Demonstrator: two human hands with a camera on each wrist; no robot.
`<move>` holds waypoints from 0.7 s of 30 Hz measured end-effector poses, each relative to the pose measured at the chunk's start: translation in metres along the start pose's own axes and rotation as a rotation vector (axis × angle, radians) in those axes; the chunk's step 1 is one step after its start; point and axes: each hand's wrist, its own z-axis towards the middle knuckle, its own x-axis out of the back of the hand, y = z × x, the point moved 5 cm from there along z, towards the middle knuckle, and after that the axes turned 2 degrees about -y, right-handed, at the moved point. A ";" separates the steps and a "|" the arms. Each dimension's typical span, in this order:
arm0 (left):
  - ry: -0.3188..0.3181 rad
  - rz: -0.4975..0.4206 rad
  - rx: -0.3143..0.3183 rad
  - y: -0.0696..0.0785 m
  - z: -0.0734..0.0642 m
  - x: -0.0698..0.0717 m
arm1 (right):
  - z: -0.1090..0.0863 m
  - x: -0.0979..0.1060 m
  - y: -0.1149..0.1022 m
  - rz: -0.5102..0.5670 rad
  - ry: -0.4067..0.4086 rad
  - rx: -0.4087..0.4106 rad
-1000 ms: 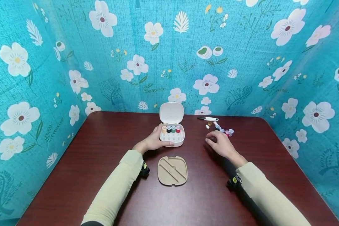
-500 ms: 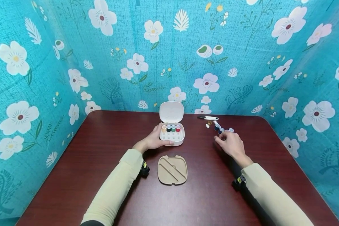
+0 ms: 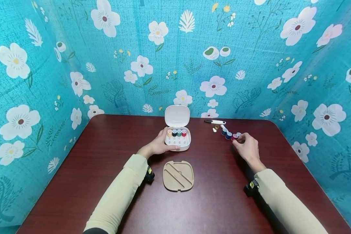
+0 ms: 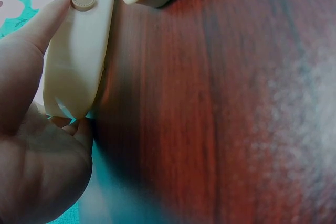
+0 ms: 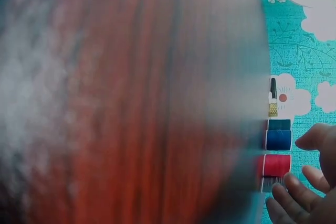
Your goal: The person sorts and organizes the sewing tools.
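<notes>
While gripping the white box (image 3: 185, 149) from its left side with the left hand (image 3: 158, 146), pressing thumb along box's front wall, tip by round button (image 4: 83, 0); bending other fingers round box's left end, can't see all tips. Resting on dark red-brown table (image 3: 76, 162). Has lid (image 3: 177, 114) raised at back of box; carries 4 spools in rear row, left to right: cream spool (image 3: 169, 134), black spool (image 3: 174, 133), green spool (image 3: 179, 133), inner red spool (image 3: 184, 133). Shows small pegs in front of these, inside box. In front of box, apart from it: tan tray (image 3: 178, 176), lying flat, crossed by diagonal ridges. Right of box, toward back: white-handled tool (image 3: 219, 122) with black tip; then small white piece (image 3: 214, 130), gold-coloured thimble (image 3: 217, 127). Farther right of box, clustered: dark spool (image 3: 224, 131), blue spool (image 3: 228, 135), loose red spool (image 3: 234, 137), pale spool (image 3: 239, 134). Farthest right of box: right hand (image 3: 247, 146), with fingers parted, loosely bent, at loose red spool; can't tell whether touching.
</notes>
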 end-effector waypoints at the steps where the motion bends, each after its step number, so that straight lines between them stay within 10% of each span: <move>1: 0.000 0.001 0.001 0.000 0.000 0.000 | 0.000 0.000 0.001 0.006 -0.002 -0.002; 21: -0.005 -0.010 0.015 -0.002 0.000 -0.001 | 0.008 -0.003 0.001 0.072 -0.090 -0.042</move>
